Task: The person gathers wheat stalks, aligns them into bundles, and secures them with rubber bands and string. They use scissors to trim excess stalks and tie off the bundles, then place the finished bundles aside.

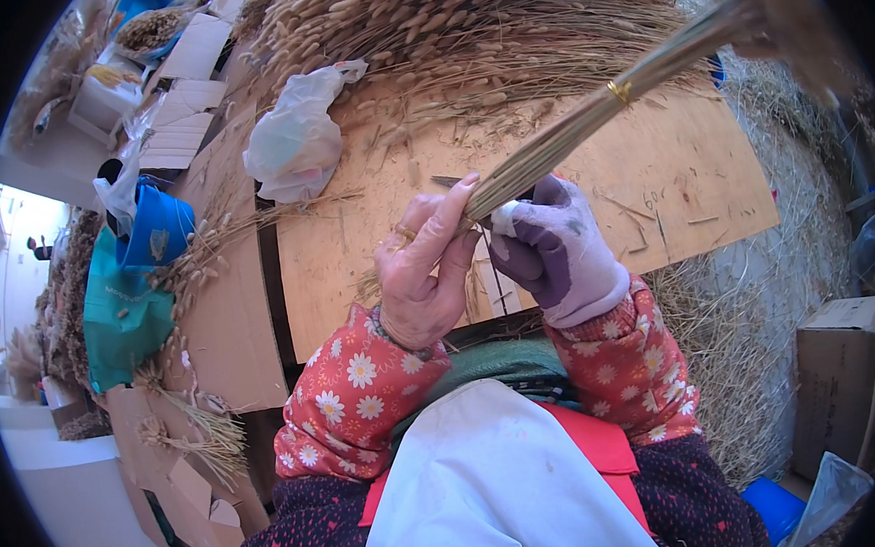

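My left hand (422,271), bare with a ring on one finger, grips the cut stem end of a bundle of dried grass (564,134). The bundle slants up to the right, and a gold twist tie (619,93) binds it partway along. Its blurred heads (791,34) reach the upper right rim. Close beneath the stem ends is my right hand (556,247), in a lilac and purple glove with curled fingers. A pointed metal blade (444,180) shows behind the bundle, apparently from scissors in the right hand; their handles are mostly hidden.
A wooden board (687,175) bears stem scraps and pencil marks. Bunny-tail grass (467,16) is heaped at its far side. A white plastic bag (298,139) lies on the left. Further left are a blue bucket (155,224) and cardboard (223,324). Loose straw (741,315) covers the floor at right.
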The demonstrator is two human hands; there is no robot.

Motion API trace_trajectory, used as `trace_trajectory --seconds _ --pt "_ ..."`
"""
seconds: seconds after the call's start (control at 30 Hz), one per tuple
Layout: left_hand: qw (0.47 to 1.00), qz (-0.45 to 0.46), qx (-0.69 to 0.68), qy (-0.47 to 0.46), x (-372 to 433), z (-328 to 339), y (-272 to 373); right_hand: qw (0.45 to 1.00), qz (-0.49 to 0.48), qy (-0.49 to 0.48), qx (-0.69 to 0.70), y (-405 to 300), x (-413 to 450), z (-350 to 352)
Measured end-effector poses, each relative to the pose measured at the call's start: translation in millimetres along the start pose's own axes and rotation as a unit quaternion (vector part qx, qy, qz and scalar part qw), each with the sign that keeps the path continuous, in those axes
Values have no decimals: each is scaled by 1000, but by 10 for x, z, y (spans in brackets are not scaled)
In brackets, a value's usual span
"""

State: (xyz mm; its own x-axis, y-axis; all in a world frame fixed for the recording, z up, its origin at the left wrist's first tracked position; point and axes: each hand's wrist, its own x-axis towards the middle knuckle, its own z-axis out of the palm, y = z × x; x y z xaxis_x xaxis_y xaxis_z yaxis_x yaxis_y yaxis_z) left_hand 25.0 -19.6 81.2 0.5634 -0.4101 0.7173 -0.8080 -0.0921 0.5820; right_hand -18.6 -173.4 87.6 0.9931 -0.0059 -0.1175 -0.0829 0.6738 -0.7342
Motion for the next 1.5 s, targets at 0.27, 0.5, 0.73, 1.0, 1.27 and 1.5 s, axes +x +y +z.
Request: trace_trajectory --seconds 0.27,0.5,0.73,1.0,1.27,1.5 --pt "997 -42 -16 -69 2 -110 24 930 -224 -117 -266 -52 83 -86" --pt "964 -187 -188 -37 57 -34 49 991 62 -61 -99 -322 33 -17" --pt "886 -314 -340 8 218 -156 86 991 -74 -8 -111 -337 11 15" --pt "831 -377 -407 49 233 -139 69 528 -541 -6 -655 -159 124 2" --pt "811 -379 -445 22 224 -164 112 448 -579 -11 -681 -162 149 -6" --pt "843 -320 -425 -79 190 -238 74 471 -569 -15 -674 -203 208 -44"
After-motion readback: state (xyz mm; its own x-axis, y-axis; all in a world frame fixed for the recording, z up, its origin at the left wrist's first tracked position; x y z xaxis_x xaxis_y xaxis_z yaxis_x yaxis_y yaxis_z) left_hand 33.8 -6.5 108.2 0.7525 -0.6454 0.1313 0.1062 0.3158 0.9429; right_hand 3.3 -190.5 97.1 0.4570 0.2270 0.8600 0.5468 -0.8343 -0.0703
